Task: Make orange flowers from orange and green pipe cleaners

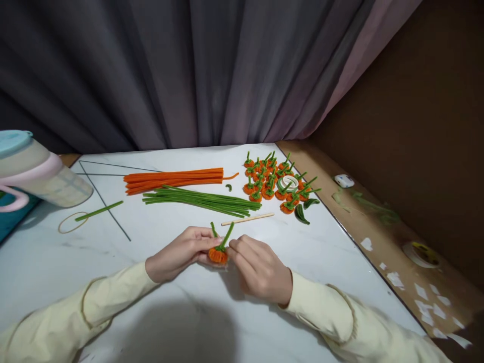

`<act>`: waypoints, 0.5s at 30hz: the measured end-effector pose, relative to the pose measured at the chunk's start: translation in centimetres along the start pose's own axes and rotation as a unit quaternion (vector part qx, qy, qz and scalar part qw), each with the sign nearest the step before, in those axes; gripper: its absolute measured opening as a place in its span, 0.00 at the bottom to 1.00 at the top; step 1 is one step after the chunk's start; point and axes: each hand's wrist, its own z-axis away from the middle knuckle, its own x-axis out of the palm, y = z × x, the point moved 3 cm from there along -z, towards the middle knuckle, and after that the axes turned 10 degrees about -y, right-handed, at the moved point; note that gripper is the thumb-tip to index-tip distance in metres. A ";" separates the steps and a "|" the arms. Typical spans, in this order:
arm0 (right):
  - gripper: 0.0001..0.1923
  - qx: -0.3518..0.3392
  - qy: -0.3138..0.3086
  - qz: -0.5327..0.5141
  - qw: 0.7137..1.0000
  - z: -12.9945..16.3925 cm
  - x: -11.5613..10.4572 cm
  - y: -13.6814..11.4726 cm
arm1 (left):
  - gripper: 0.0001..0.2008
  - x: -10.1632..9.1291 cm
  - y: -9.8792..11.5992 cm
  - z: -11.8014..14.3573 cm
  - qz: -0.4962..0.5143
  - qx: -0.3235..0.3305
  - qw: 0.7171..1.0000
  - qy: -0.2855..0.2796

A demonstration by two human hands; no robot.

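Note:
My left hand [189, 252] pinches a small orange pipe-cleaner pumpkin [218, 255] with two green stems sticking up from its top. Close against the pumpkin's right side is my right hand [257, 264], fingers curled and pressed together; what lies between its fingertips is hidden. Just beyond the hands lies a thin wooden stick [247, 219]. Behind it are a bundle of green pipe cleaners [202, 200] and a bundle of orange pipe cleaners [174, 179]. Several similar pumpkins [267, 191] are grouped at the back right, with dark green leaf shapes [301, 214] beside them.
A white ring-shaped roll [290, 183] sits among the pumpkins. At the left lies a large cup with a pink handle [45, 169]. A rubber band [71, 223], a loose green piece [100, 210] and thin dark rods [106, 201] lie nearby. Paper scraps [395, 280] and a tape roll [421, 254] are at right.

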 end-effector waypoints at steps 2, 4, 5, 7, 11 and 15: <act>0.16 -0.101 0.002 0.051 0.994 -0.3 -0.3 -0.1 | 0.16 -0.2 -0.2 -0.1 0.036 -0.074 0.996 -0.045; 0.17 -0.200 0.004 0.068 0.977 -0.6 -0.6 0.0 | 0.17 -0.3 -0.4 -0.1 0.052 -0.121 0.989 -0.067; 0.17 -0.245 0.008 0.071 0.967 -0.7 -0.7 0.2 | 0.18 -0.3 -0.4 -0.1 0.044 -0.127 0.989 -0.069; 0.16 -0.315 0.016 0.076 0.946 -0.5 -0.8 0.6 | 0.17 -0.1 -0.1 0.0 0.008 -0.105 0.993 -0.062; 0.14 -0.241 0.011 0.010 0.970 -0.2 -1.2 1.4 | 0.14 0.5 1.3 0.9 -0.128 0.083 0.987 0.043; 0.09 0.135 0.053 -0.234 0.961 -0.4 -1.5 2.5 | 0.09 0.9 2.3 2.2 -0.305 0.264 0.906 0.127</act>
